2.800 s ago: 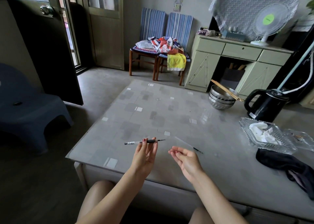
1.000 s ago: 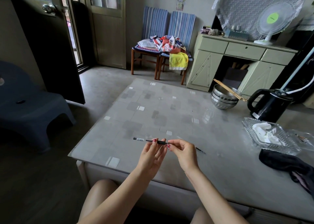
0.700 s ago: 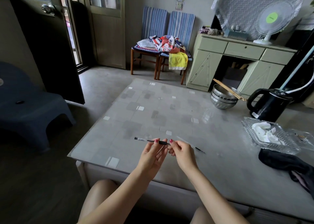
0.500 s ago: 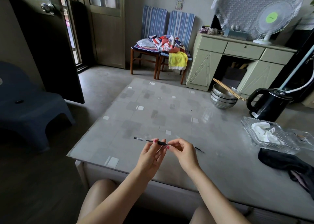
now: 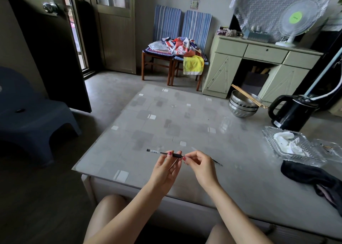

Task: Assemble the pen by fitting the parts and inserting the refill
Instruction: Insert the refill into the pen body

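Note:
My left hand (image 5: pixel 165 169) holds a thin pen barrel (image 5: pixel 157 152) level over the near part of the table, pinched at its black grip, with the clear labelled end pointing left. My right hand (image 5: pixel 201 165) pinches at the barrel's right end, fingertips meeting those of the left hand; what it holds there is too small to tell. A thin refill (image 5: pixel 216 162) with a dark tip lies on the table just behind the right hand, mostly hidden by it.
The glass-topped table (image 5: pixel 185 125) carries stacked steel bowls (image 5: pixel 242 106) with chopsticks, a black kettle (image 5: pixel 294 112), a clear glass tray (image 5: pixel 292 147) with white tissue, and a dark cloth (image 5: pixel 314 177) at the right. A dark blue plastic chair (image 5: pixel 31 114) stands to the left.
My right hand, earlier open and apart from the left, came in to the barrel's right end and has stayed pinched there for the last second. The barrel has barely moved.

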